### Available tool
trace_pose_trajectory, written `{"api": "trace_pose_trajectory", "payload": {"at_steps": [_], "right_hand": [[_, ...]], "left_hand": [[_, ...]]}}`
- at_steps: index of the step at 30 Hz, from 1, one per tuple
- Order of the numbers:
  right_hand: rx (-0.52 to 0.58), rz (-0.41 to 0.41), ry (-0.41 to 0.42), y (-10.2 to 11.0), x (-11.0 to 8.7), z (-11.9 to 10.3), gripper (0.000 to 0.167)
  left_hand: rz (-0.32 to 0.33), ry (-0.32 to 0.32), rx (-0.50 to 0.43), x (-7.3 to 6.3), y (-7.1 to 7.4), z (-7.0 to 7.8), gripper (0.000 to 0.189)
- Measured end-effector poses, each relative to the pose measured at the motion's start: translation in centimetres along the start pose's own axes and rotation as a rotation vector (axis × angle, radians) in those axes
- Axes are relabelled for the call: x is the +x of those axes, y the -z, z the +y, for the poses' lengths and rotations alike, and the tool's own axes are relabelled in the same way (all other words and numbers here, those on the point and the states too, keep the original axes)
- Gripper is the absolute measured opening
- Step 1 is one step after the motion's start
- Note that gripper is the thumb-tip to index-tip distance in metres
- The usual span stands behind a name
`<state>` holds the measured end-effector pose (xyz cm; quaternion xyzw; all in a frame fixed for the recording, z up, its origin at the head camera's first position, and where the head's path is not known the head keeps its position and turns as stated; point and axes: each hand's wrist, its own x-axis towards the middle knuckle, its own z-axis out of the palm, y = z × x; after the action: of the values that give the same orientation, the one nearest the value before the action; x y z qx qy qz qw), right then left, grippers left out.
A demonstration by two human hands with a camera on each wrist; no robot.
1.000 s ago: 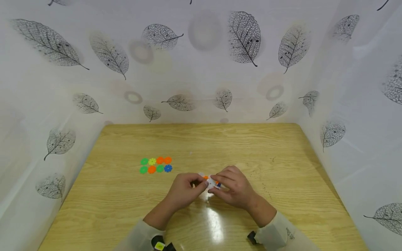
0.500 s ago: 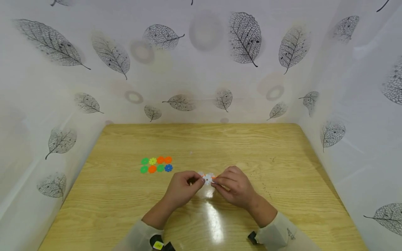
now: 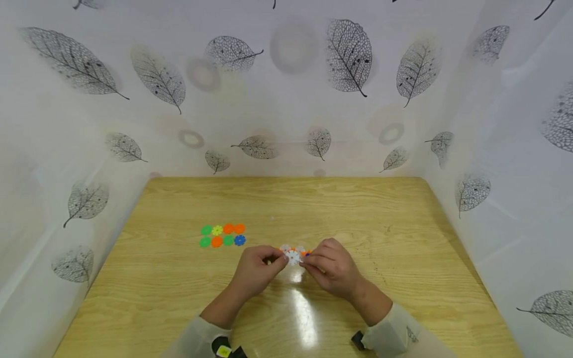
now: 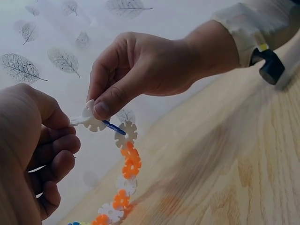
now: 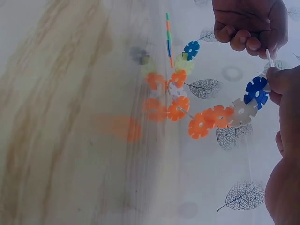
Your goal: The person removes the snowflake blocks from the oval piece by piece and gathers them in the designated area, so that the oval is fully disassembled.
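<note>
In the head view my left hand [image 3: 256,271] and right hand [image 3: 334,268] meet over the table's middle. A white notched snowflake disc [image 3: 293,257] sits between their fingertips. The left wrist view shows my left thumb and finger pinching a white disc seen edge-on [image 4: 76,121]. There my right hand pinches another white disc [image 4: 92,123], against which the first one meets. From that disc hangs a curved chain of linked discs: a blue disc [image 5: 257,93], a greyish-white disc [image 5: 243,112], then orange discs [image 5: 200,125] and others. Fingers hide part of the joint.
Several loose discs lie in two rows left of the hands, among them a yellow disc [image 3: 217,230], green discs [image 3: 205,242], orange discs [image 3: 229,228] and a blue disc [image 3: 239,240]. A leaf-patterned curtain [image 3: 286,99] surrounds the wooden table [image 3: 313,204].
The white disc between the hands has turned its flat face to the head camera and shifted slightly left. More of the chain shows behind it. Both hands have moved only a little.
</note>
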<state>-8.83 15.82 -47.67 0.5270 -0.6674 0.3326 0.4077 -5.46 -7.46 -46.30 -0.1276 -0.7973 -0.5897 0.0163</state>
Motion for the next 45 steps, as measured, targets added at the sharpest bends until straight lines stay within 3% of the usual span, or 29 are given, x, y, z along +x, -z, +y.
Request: {"api": "trace_pose_trajectory", "payload": {"at_steps": [6,12,17,25,45], "right_hand": [[-0.002,-0.018,-0.009,0.0,0.0,-0.1,0.007],[-0.041,0.036,-0.060,1.6,-0.5,0.4,0.019],[-0.046,0.046,-0.081,2.3,-0.9,0.7,0.020],[-0.021,0.052,-0.069,2.1,-0.9,0.7,0.015],[-0.023,0.048,-0.063,2.2,-0.5,0.6,0.024]], "left_hand": [[-0.005,0.007,-0.037,-0.1,0.7,-0.3,0.007],[0.090,0.136,-0.062,0.0,4.7,-1.3,0.010],[0.069,0.168,0.015,-0.1,6.9,-2.0,0.020],[0.084,0.225,0.047,-0.6,7.3,-2.8,0.021],[0.077,0.311,0.280,-0.3,8.8,-5.0,0.021]]}}
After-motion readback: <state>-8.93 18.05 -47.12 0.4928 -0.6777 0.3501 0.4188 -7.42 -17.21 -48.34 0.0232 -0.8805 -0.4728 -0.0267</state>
